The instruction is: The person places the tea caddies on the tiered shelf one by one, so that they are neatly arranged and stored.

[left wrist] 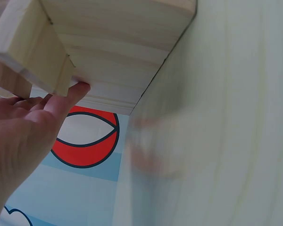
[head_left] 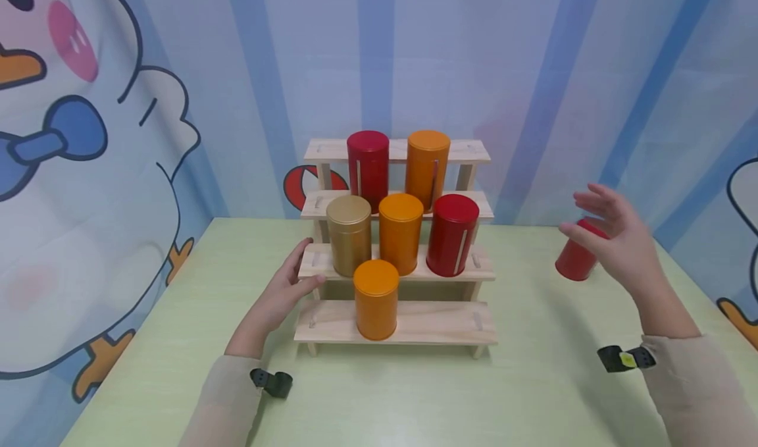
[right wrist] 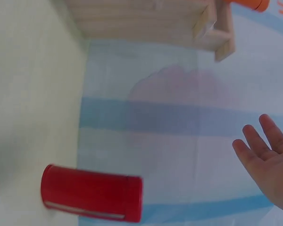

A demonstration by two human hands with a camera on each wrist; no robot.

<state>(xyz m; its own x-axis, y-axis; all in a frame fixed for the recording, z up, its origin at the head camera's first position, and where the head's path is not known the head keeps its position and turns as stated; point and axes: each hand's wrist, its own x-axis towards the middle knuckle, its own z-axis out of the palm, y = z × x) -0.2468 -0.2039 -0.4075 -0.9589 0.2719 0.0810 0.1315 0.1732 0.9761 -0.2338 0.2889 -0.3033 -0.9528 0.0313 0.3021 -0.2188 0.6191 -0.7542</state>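
Observation:
My left hand (head_left: 283, 295) grips the left end of a stepped wooden shelf (head_left: 447, 322), thumb at the front of one board and fingers behind it. In the left wrist view its fingers (left wrist: 68, 96) reach under the wood. On the shelf's lowest board stands an orange canister (head_left: 376, 302). One board higher are a gold canister (head_left: 349, 239), another orange canister (head_left: 401, 236) and a red canister (head_left: 453, 236). Behind them stand a second red canister (head_left: 368, 167) and a third orange canister (head_left: 428, 164). My right hand (head_left: 618, 243) is raised with fingers spread, holding nothing, partly covering a separate red canister (right wrist: 92, 193) standing on the table.
The shelf stands on a pale green table (head_left: 148, 381) near its back edge. A blue-striped backdrop (head_left: 474, 52) with a cartoon duck (head_left: 89, 236) hangs behind and at the sides. Dark wrist devices (head_left: 626, 359) sit on both sleeves.

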